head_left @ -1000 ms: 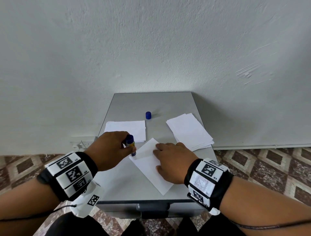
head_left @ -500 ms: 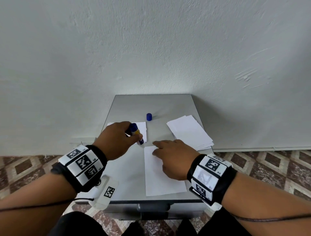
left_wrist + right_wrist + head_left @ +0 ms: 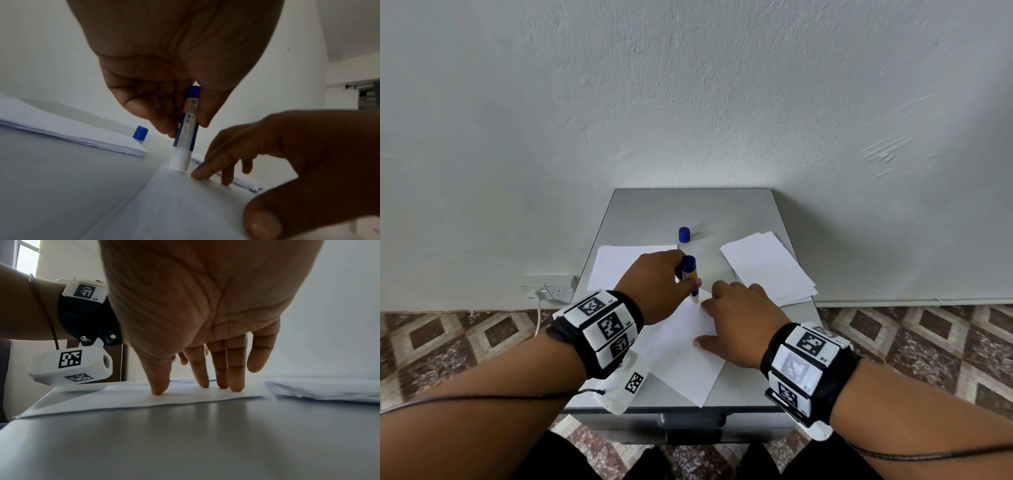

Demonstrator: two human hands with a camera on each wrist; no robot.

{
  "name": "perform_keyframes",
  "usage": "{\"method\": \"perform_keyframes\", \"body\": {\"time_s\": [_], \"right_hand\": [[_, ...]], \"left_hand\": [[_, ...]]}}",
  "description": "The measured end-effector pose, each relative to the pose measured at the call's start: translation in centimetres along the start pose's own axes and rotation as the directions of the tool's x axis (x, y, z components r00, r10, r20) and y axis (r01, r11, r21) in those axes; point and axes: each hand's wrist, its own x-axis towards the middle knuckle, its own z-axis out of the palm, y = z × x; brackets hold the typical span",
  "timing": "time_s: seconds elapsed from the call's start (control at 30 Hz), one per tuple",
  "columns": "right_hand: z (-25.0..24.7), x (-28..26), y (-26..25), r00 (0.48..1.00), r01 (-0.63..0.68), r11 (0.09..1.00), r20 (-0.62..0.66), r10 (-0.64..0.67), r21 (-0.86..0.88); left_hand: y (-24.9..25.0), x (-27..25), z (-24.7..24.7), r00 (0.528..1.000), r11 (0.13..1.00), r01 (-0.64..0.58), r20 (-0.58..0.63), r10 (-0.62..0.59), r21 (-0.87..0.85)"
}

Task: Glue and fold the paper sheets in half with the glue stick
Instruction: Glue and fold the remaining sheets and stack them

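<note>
A white paper sheet [image 3: 681,356] lies skewed on the grey table [image 3: 688,209] near its front edge. My left hand [image 3: 657,284] grips a blue and yellow glue stick [image 3: 690,274], held upright with its white tip on the sheet's far corner [image 3: 179,164]. My right hand [image 3: 736,318] lies on the sheet with straight fingers [image 3: 222,369] pressing it flat, just right of the glue tip. The stick's blue cap [image 3: 684,234] stands alone farther back.
A stack of white sheets [image 3: 767,267] sits at the table's right side. More white paper [image 3: 616,263] lies at the left, partly behind my left hand. A white wall rises behind the table; a wall socket [image 3: 558,291] and tiled floor are left of it.
The sheet has turned on the table under my right hand, from skewed to straight to skewed again. My left hand moved the glue stick right, onto the sheet's far corner.
</note>
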Motion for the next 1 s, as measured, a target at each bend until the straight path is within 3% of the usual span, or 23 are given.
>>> {"method": "perform_keyframes", "body": {"time_s": [0.37, 0.77, 0.83, 1.0], "right_hand": [[-0.4, 0.0, -0.2, 1.0, -0.01, 1.0, 0.008, 0.01, -0.006], [-0.7, -0.3, -0.3, 0.998, -0.022, 0.998, 0.057, 0.025, -0.051], [-0.5, -0.6, -0.4, 0.997, -0.046, 0.997, 0.051, 0.05, -0.062], [-0.5, -1.9, -0.6, 0.983, -0.178, 0.975, 0.032, 0.183, -0.131]], "left_hand": [[-0.8, -1.5, -1.2, 0.993, 0.987, -0.087, 0.087, 0.076, 0.137], [-3.6, -7.6, -4.5, 0.968, 0.984, -0.135, 0.229, 0.106, 0.117], [-3.6, -7.0, -5.4, 0.978, 0.994, -0.071, 0.203, 0.054, 0.079], [-2.8, -4.1, -7.1, 0.999, 1.0, 0.008, -0.04, -0.009, -0.03]]}}
